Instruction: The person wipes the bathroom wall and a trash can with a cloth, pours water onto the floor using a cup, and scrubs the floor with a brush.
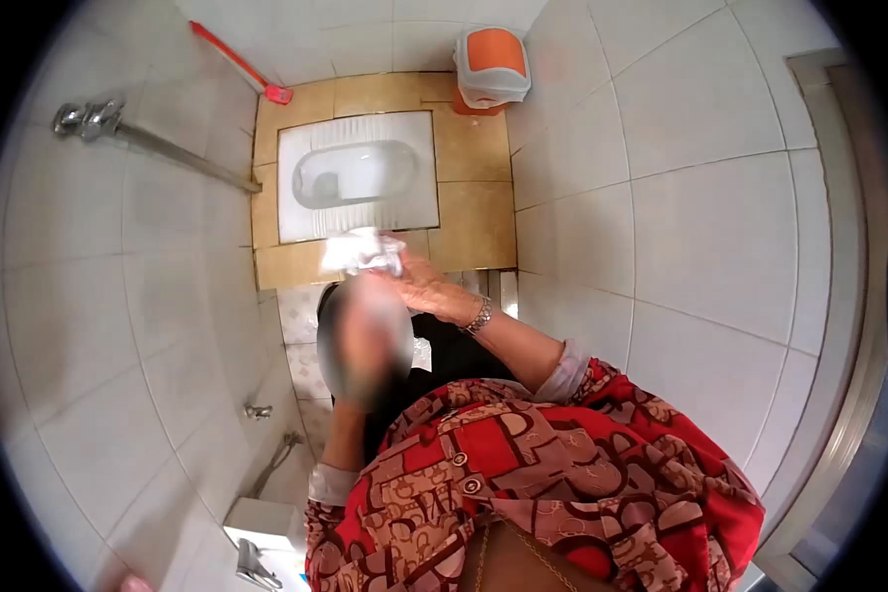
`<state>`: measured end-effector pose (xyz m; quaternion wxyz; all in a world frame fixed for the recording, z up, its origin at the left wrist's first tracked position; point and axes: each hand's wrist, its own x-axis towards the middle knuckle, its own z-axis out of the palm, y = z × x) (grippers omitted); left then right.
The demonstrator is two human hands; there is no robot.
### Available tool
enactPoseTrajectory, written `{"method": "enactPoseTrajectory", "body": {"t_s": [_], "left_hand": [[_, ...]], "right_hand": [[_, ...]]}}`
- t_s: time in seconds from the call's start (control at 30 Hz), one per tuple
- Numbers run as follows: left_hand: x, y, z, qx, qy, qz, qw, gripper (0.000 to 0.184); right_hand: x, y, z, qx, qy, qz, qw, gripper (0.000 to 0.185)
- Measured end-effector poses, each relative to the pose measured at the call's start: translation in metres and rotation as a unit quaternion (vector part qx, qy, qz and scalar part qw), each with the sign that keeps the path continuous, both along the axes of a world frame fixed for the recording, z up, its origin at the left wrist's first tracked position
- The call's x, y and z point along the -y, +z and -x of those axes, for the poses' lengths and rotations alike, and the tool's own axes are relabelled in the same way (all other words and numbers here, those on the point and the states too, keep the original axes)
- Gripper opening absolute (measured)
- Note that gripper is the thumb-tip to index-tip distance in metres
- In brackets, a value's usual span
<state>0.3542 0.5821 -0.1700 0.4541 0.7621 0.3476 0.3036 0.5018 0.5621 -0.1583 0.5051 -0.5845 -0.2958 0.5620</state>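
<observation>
My right hand, with a metal watch on its wrist, is in front of my body. Its fingers are closed on a white, shiny, crumpled thing, smeared so that its kind cannot be made out. My left hand is just below it, close to the right hand. A blurred patch covers its fingers, so their position is hidden. Beneath the hands is something black, with a small white piece on it.
A white squat toilet is set in a tan tiled step. An orange and white bin stands at the back right, a red long-handled brush at the back left. A metal pipe runs along the left wall; a door frame borders the right.
</observation>
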Motion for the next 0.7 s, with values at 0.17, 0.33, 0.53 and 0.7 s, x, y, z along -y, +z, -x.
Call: {"method": "enactPoseTrajectory", "body": {"t_s": [0.17, 0.33, 0.53, 0.7], "left_hand": [[-0.035, -0.015, -0.076, -0.050, -0.188, -0.021, 0.981, 0.032], [-0.077, -0.022, -0.135, 0.017, -0.189, 0.236, 0.953, 0.024], [-0.160, -0.090, -0.221, -0.063, -0.233, 0.472, 0.848, 0.025], [-0.227, -0.153, -0.289, -0.079, -0.177, 0.596, 0.779, 0.028]], "right_hand": [[0.010, -0.056, -0.081, -0.170, -0.147, 0.062, 0.972, 0.031], [0.015, -0.085, -0.146, 0.010, -0.283, 0.096, 0.954, 0.039], [-0.007, -0.113, -0.230, 0.147, -0.386, 0.117, 0.903, 0.057], [-0.077, -0.130, -0.307, 0.352, -0.276, 0.214, 0.868, 0.067]]}}
